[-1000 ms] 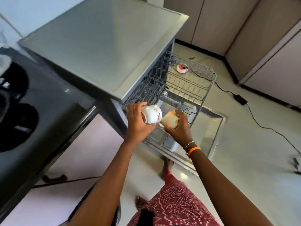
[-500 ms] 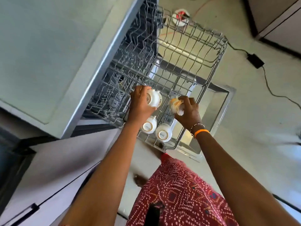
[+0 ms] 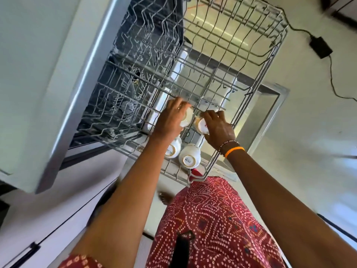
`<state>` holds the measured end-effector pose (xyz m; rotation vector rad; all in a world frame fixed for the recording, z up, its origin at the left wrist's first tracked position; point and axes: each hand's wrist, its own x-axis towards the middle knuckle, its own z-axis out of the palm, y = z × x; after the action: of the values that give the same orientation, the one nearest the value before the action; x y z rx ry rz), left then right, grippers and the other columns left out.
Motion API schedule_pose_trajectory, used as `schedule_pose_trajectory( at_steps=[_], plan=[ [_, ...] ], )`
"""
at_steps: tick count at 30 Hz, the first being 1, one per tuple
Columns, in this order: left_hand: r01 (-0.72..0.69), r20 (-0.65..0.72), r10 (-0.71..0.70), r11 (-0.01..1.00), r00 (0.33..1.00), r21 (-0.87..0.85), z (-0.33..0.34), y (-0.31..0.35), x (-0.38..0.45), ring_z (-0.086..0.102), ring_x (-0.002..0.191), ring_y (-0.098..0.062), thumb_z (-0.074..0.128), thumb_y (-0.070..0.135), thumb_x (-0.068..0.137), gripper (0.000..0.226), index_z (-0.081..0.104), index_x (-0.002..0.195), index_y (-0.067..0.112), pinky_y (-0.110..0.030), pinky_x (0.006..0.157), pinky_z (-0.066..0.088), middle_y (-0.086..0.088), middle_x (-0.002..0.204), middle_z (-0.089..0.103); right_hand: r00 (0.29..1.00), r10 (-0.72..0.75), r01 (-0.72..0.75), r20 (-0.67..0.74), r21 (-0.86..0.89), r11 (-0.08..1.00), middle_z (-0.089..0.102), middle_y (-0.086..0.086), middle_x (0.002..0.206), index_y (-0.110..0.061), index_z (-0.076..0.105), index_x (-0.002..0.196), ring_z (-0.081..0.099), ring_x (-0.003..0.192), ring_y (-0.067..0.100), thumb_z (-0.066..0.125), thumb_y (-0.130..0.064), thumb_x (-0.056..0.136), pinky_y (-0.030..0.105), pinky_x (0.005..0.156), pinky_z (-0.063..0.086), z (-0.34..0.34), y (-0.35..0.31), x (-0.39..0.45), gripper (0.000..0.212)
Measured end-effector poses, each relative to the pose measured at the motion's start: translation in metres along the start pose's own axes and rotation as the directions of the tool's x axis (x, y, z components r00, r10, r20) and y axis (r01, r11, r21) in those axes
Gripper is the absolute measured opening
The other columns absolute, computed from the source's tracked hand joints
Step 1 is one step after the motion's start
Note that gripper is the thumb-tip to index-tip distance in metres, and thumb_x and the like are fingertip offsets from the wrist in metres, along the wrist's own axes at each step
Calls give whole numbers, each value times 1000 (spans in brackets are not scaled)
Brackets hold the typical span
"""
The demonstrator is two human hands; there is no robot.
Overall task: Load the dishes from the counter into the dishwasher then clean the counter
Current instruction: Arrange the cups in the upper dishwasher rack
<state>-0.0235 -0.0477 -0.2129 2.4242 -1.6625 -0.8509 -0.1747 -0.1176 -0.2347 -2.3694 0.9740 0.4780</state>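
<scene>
Cups (image 3: 188,118), seemingly glazed white ceramic, gripped over wire rack (image 3: 241,78); both hands (image 3: 170,120).

A: The pulled-out grey wire rack (image 3: 257,88) looks like coated metal, smooth with a dull sheen.

B: And the small white cups (image 3: 190,156) in it?

A: Glossy glazed ceramic with printed bases. The grey dishwasher top (image 3: 38,74) is smooth and matt, its edge brushed metal. The red patterned skirt (image 3: 212,219) is soft cloth.
</scene>
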Motion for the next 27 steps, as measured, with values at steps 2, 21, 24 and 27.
schedule_pose_trajectory(
  at_steps=[2,21,24,27],
  plan=[
    [7,1,-7,1000,1000,-10,-2,-2,-1,34,128,-22,67,-4,75,66,45,133,18,-28,89,48,-2,140,38,999,29,-29,23,-29,999,46,5,132,-15,41,133,36,123,30,61,-7,79,42,69,51,0,-1,2,58],
    [-136,48,137,990,989,-32,2,0,8,41,125,-18,59,-14,75,64,49,131,17,-18,76,46,-1,139,40,998,62,-62,16,-30,998,41,8,134,-16,40,134,38,123,30,63,-9,79,41,72,52,3,-1,4,60],
    [-110,4,110,993,994,-46,9,0,11,40,129,-22,59,-16,74,63,52,130,12,-32,88,52,-4,140,41,998,58,-58,3,-47,997,40,9,133,-17,40,134,37,123,30,63,-10,80,41,71,52,3,-1,4,59],
    [-71,8,72,992,997,-106,20,-10,8,36,133,-23,63,-15,72,72,46,136,15,-40,95,50,-3,144,39,998,55,-54,39,-35,998,38,9,134,-17,38,135,35,124,30,68,-13,78,42,74,52,1,0,5,64]
  ],
)
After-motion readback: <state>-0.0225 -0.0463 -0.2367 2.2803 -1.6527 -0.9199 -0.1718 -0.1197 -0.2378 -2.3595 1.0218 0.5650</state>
